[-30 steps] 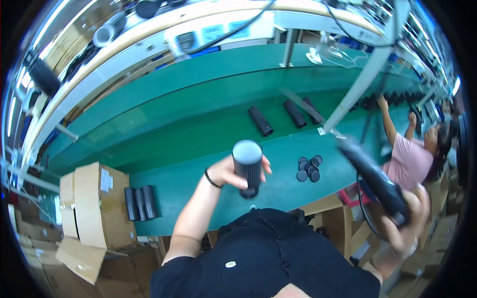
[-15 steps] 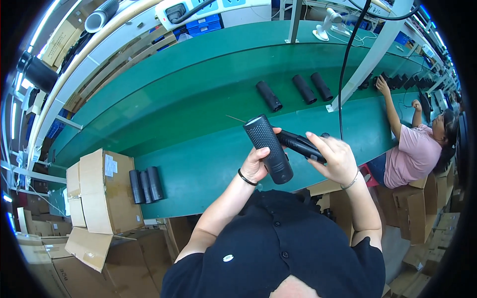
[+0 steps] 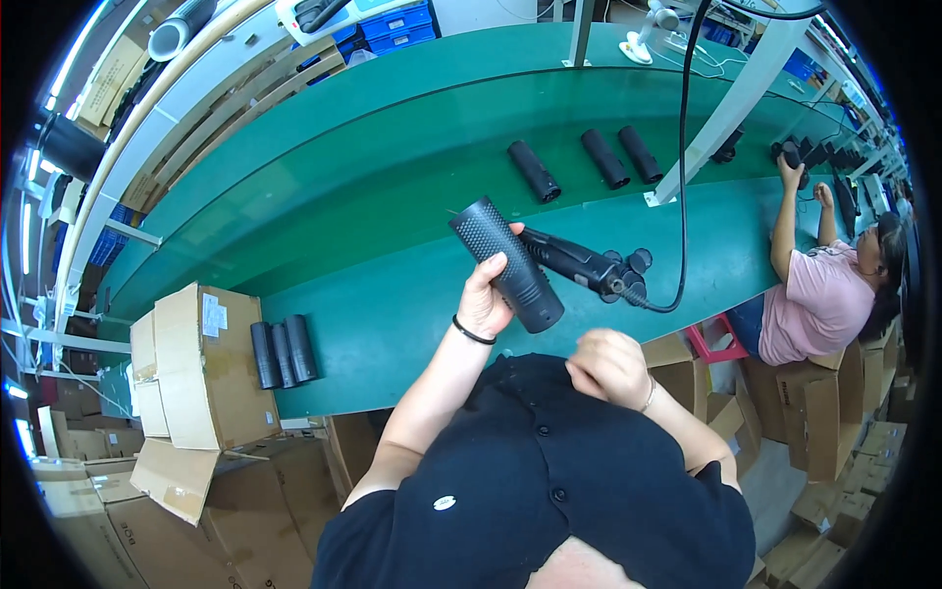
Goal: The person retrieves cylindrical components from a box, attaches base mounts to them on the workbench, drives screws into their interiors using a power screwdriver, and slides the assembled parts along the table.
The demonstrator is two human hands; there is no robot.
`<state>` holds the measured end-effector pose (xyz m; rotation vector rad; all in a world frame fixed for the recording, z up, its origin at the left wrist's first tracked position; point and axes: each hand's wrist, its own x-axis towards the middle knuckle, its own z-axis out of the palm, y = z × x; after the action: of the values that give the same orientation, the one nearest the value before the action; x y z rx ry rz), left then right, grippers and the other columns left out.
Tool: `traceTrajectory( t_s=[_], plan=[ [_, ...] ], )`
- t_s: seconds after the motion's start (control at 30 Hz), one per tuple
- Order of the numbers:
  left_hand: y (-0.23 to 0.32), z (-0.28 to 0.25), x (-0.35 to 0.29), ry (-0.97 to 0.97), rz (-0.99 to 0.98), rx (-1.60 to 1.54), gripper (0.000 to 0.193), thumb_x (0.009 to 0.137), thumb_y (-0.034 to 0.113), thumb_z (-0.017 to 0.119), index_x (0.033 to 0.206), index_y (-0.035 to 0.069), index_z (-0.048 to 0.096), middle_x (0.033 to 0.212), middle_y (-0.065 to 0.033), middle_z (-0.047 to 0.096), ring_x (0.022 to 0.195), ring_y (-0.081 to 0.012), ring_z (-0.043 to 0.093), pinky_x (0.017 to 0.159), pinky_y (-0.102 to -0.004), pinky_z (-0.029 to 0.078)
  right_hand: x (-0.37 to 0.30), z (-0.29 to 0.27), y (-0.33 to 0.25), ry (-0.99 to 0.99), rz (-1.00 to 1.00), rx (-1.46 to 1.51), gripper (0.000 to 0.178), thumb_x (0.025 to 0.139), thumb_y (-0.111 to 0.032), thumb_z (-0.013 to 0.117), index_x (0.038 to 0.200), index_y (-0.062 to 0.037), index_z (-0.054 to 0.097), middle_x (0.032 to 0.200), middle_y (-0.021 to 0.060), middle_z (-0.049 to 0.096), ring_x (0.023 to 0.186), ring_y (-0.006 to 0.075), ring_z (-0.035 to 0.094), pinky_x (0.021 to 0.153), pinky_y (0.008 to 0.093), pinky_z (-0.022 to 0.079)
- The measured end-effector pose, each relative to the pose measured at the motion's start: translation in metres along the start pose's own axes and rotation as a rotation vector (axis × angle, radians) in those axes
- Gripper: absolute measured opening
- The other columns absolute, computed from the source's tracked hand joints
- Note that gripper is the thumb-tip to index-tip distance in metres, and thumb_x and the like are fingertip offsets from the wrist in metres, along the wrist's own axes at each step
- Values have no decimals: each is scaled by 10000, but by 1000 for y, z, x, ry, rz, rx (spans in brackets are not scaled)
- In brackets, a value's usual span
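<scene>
My left hand [image 3: 488,297] is closed round a black tube [image 3: 505,263] with a dimpled or perforated surface, tilted above the green bench. Behind it and to its right is a black corded tool that looks like an electric screwdriver [image 3: 569,259]. A left fingertip shows between tube and tool; how the tool is supported is partly hidden. Round dark lobes [image 3: 633,273] sit at its cord end. A thin tip just shows past the tube's upper left. My right hand [image 3: 612,367] is curled near my chest, apart from the tool; anything inside it is hidden.
Three black tubes [image 3: 283,351] stand beside an open cardboard box [image 3: 201,373] at the left. More tubes [image 3: 534,172] lie on the sunken green strip [image 3: 392,187]. A metal post [image 3: 731,108] and hanging black cable [image 3: 684,177] are to the right. A co-worker [image 3: 824,304] sits at far right.
My right hand has left the corded tool and drawn down toward my chest, its fingers curling. The tube and tool have shifted slightly left. The co-worker's hand now lifts a dark object.
</scene>
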<state>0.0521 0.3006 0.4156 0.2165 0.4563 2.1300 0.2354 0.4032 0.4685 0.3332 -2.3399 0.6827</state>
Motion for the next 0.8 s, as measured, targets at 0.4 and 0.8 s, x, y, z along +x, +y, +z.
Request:
traceTrajectory(
  t_s=[0.4, 0.8],
  plan=[
    [4, 22, -6, -85, -284, 73, 582, 789, 259, 667, 1252, 9, 419, 1089, -132, 576, 1017, -227, 570, 884, -366, 463, 53, 34, 65, 356, 376, 614, 671, 643, -291, 807, 1207, -59, 528, 1297, 169, 462, 1205, 277, 442, 993, 384, 359],
    [6, -98, -23, 372, 141, 887, 643, 649, 176, 809, 1159, 32, 445, 1033, -59, 562, 951, -161, 550, 839, -306, 451, 50, -56, 71, 813, 361, 1110, 355, 774, -146, 590, 1075, 12, 486, 992, 130, 472, 928, 229, 427, 800, 333, 404]
  ],
)
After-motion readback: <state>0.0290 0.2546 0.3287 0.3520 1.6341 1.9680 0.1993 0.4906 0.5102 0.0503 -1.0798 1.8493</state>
